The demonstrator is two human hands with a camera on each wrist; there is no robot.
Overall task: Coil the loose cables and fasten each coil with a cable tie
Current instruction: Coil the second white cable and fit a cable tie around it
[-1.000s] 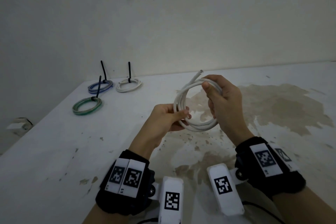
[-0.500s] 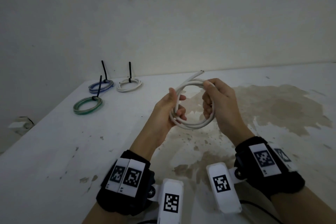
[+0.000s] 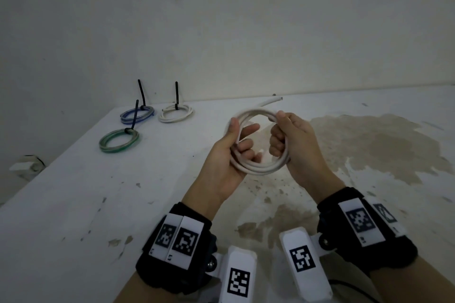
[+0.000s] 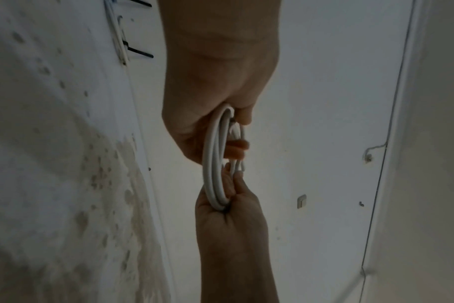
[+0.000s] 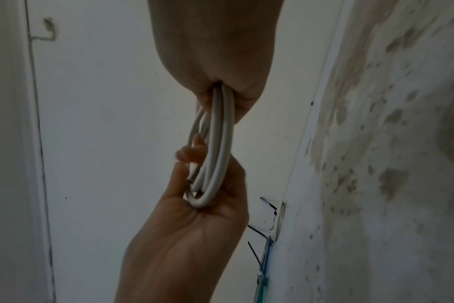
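Both hands hold a coil of white cable (image 3: 258, 168) in the air above the white table (image 3: 73, 204). My left hand (image 3: 240, 135) grips the coil's left side, thumb on the outside and fingers through the ring. On the right side my right hand (image 3: 283, 135) is curled round the strands. One free cable end (image 3: 273, 100) pokes out past the top right. In the left wrist view the coil (image 4: 213, 164) runs edge-on between left hand (image 4: 215, 82) and right hand (image 4: 231, 215). The right wrist view shows the coil (image 5: 218, 153) the same way, from right hand (image 5: 220, 51) to left hand (image 5: 194, 225).
Three tied coils lie at the table's far left, each with a black cable tie standing up: a blue coil (image 3: 137, 114), a white coil (image 3: 175, 112) and a green coil (image 3: 119, 141). A brown stain (image 3: 369, 145) spreads over the table's right half. A wall rises just behind.
My left hand has gone from pinching the coil's lower left to wrapping its left side with fingers through the ring. The right hand kept its grip, and the coil stayed nearly in place.
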